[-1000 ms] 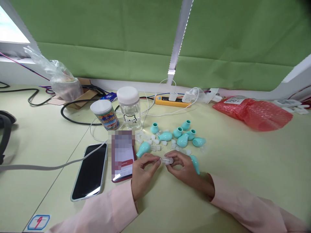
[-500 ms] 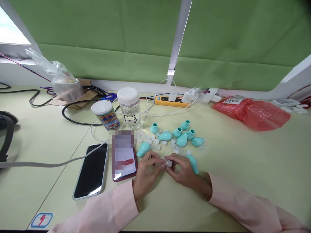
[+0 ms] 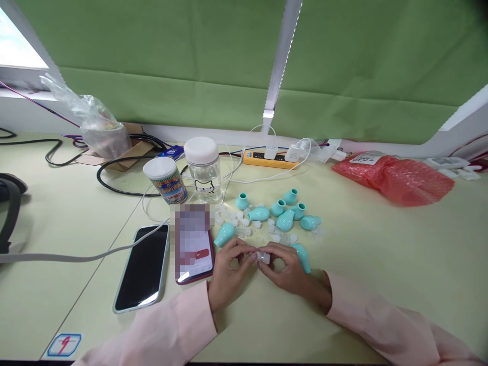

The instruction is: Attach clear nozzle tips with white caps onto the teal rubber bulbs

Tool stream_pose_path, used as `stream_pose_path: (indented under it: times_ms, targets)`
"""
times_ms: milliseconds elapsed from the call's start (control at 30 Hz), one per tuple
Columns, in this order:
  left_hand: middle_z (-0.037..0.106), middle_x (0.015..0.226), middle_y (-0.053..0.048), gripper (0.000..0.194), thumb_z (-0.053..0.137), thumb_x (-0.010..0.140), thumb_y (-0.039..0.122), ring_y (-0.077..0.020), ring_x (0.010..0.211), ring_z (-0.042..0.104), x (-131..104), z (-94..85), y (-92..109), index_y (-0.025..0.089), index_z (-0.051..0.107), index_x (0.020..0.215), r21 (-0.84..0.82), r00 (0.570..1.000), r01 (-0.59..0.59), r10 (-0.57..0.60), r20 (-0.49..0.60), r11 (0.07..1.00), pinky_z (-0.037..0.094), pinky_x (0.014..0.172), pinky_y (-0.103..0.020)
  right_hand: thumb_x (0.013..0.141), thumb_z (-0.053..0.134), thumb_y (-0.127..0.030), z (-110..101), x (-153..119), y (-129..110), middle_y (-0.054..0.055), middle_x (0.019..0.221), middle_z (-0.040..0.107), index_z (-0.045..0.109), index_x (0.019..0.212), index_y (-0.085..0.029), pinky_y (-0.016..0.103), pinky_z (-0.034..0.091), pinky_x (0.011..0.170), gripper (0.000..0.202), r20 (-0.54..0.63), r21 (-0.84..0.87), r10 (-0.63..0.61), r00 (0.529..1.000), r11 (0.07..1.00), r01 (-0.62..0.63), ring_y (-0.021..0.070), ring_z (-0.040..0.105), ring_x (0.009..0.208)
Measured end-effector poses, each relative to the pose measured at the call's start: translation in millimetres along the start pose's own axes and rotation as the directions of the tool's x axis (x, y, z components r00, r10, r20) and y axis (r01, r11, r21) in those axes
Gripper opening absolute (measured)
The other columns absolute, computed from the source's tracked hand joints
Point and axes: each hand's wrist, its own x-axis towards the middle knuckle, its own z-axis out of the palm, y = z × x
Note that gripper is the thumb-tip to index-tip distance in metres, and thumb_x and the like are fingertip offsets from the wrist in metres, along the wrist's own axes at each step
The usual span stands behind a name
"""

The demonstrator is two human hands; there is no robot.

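Note:
Between my two hands is a small translucent plastic piece (image 3: 264,257), pinched by the fingertips of both. My left hand (image 3: 232,269) grips its left end with thumb and forefinger. My right hand (image 3: 284,267) closes on its right side; the fingers cover part of it. A turquoise bulb (image 3: 302,256) lies right beside my right hand, and another turquoise bulb (image 3: 224,234) rests just beyond my left. Farther off, several more turquoise bulbs (image 3: 285,220) lie or stand in a loose group. Small white and clear plastic pieces (image 3: 243,231) are scattered among them.
To the left lie a dark-screened phone (image 3: 143,269) and a red-edged phone (image 3: 194,249), crossed nearby by a grey cable (image 3: 87,258). Behind stand a label-wrapped can (image 3: 166,183), a clear bottle (image 3: 205,175) and an orange power strip (image 3: 263,159). A red bubble-wrap package (image 3: 392,178) sits at right.
The fingers have shifted slightly around the small plastic piece, which now sits more level between them. Both hands stay in nearly the same place.

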Motion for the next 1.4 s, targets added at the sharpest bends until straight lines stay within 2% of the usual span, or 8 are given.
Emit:
stream_pose_path:
  times_ms: [300, 533, 733, 933, 1167, 1400]
  targets:
    - [0.051, 0.077, -0.004, 0.014, 0.050, 0.077, 0.011, -0.0137, 0.071, 0.051, -2.6, -1.3, -1.6, 0.016, 0.062, 0.084, 0.149, 0.981, -0.193, 0.186, 0.056, 0.970, 0.043, 0.062, -0.026, 0.070, 0.054, -0.020, 1.4, -2.5, 4.3, -0.001, 0.057, 0.052, 0.056, 0.080, -0.018, 0.021, 0.039, 0.043, 0.010, -0.015, 0.016, 0.017, 1.000, 1.000, -0.016, 0.0094, 0.045, 0.047]
    - [0.050, 0.082, -0.006, 0.025, 0.046, 0.076, 0.008, -0.0155, 0.074, 0.050, -3.7, -2.3, -6.7, 0.020, 0.058, 0.094, 0.276, 0.941, -0.339, 0.327, 0.090, 0.899, 0.044, 0.062, -0.028, 0.074, 0.051, -0.022, -0.7, -0.9, 2.0, 0.000, 0.058, 0.053, 0.058, 0.080, -0.017, 0.023, 0.041, 0.049, 0.010, 0.016, -0.026, 0.075, 0.997, 0.997, -0.075, 0.0109, 0.047, 0.051]
    - [0.053, 0.089, -0.009, 0.027, 0.051, 0.075, 0.015, -0.0190, 0.082, 0.052, -3.6, -1.9, -5.2, 0.019, 0.053, 0.101, 0.325, 0.941, -0.333, 0.290, 0.174, 0.885, 0.046, 0.067, -0.031, 0.078, 0.047, -0.027, -2.0, -2.5, 2.0, 0.000, 0.058, 0.053, 0.056, 0.071, -0.017, 0.021, 0.040, 0.049, 0.015, 0.051, -0.059, 0.104, 0.993, 0.993, -0.101, 0.0106, 0.047, 0.053]
    - [0.057, 0.088, -0.008, 0.020, 0.052, 0.077, 0.016, -0.0165, 0.082, 0.054, -1.6, -2.1, -7.5, 0.018, 0.053, 0.097, 0.272, 0.932, -0.360, 0.328, 0.158, 0.892, 0.047, 0.069, -0.028, 0.080, 0.046, -0.031, -2.3, -4.8, 4.2, 0.001, 0.063, 0.056, 0.056, 0.072, -0.018, 0.021, 0.041, 0.052, 0.018, 0.094, -0.069, 0.083, 0.992, 0.995, -0.076, 0.0117, 0.050, 0.057]
    - [0.056, 0.087, -0.008, 0.020, 0.053, 0.077, 0.016, -0.0173, 0.081, 0.054, -2.2, -3.8, -7.5, 0.018, 0.054, 0.097, 0.251, 0.925, -0.374, 0.342, 0.162, 0.893, 0.048, 0.067, -0.030, 0.080, 0.047, -0.032, -0.1, -6.1, 5.4, 0.001, 0.063, 0.056, 0.056, 0.073, -0.019, 0.023, 0.042, 0.052, 0.017, 0.082, -0.075, 0.075, 0.994, 0.995, -0.069, 0.0129, 0.052, 0.059]
    - [0.055, 0.088, -0.009, 0.018, 0.050, 0.077, 0.016, -0.0182, 0.082, 0.052, -1.0, -6.3, -4.3, 0.017, 0.053, 0.095, 0.249, 0.916, -0.382, 0.330, 0.226, 0.890, 0.046, 0.069, -0.031, 0.080, 0.046, -0.033, 0.1, -7.7, 5.4, 0.000, 0.061, 0.054, 0.053, 0.071, -0.020, 0.023, 0.040, 0.051, 0.017, 0.114, -0.094, 0.063, 0.991, 0.994, -0.052, 0.0125, 0.051, 0.057]
